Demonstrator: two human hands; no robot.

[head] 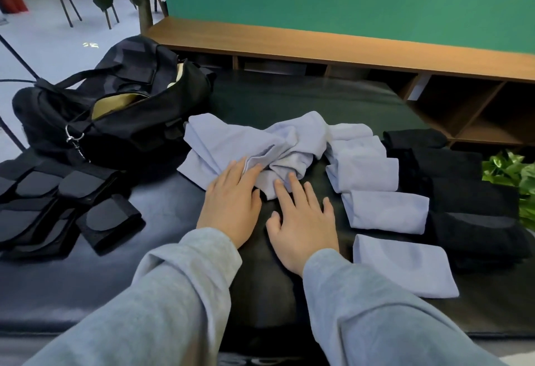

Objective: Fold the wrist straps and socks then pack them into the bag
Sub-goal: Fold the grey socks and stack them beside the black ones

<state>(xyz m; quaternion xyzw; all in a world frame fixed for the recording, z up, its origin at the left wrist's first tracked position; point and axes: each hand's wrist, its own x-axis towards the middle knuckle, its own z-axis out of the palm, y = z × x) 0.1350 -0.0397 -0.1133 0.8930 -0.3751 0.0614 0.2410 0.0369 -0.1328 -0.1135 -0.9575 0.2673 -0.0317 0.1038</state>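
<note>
Both hands lie flat with fingers straight: our left hand (231,200) presses the loose heap of light blue socks (254,142) at the mat's (173,278) middle, our right hand (304,221) touches its near edge. We judge folding is under way; next we must separate one sock. Folded socks (385,209) line the right edge, wrist straps (58,206) the left, by the open bag (115,110) at the far left corner.

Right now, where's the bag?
In the head view the black bag sits far left on the dark table, unzipped, just behind the wrist straps and left of the unfolded blue socks.
</note>
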